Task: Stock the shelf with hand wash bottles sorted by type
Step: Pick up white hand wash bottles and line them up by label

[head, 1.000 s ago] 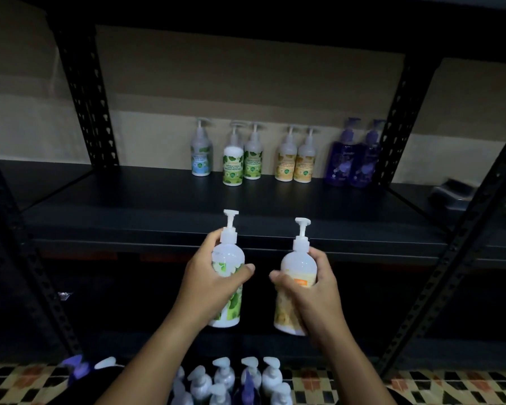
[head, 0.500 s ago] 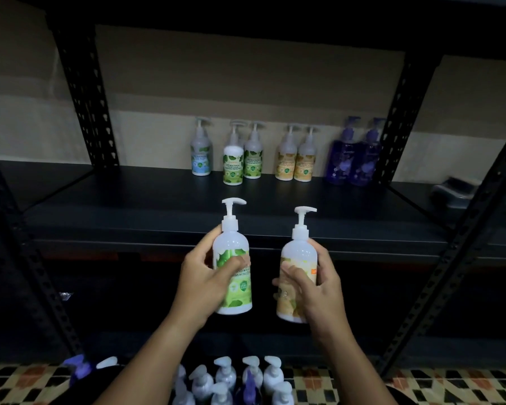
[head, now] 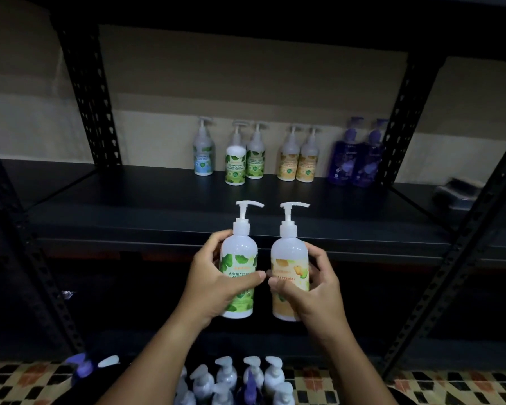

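A green-label bottle (head: 239, 270) and a yellow-label bottle (head: 289, 276) stand upright side by side in mid-air before the shelf's (head: 158, 206) front edge, the left hand (head: 216, 285) grasping the green one and the right hand (head: 313, 290) grasping the yellow one. At twelve o'clock, against the back, stand a blue-label bottle (head: 204, 154), two green (head: 246, 159), two yellow (head: 297, 160) and two purple (head: 354, 159) bottles; at six o'clock, pump tops (head: 234, 378) cluster above a patterned floor (head: 450, 387).

the green bottle (head: 238, 276) is white with a green leaf label; the yellow bottle (head: 289, 280) beside it is white with a pale orange-yellow label. on the black shelf (head: 146, 200), a blue-labelled bottle (head: 204, 154), green (head: 247, 159), yellow (head: 297, 160) and purple (head: 355, 156) pairs. below the shelf, a floor (head: 21, 381) checked in black, cream and orange.
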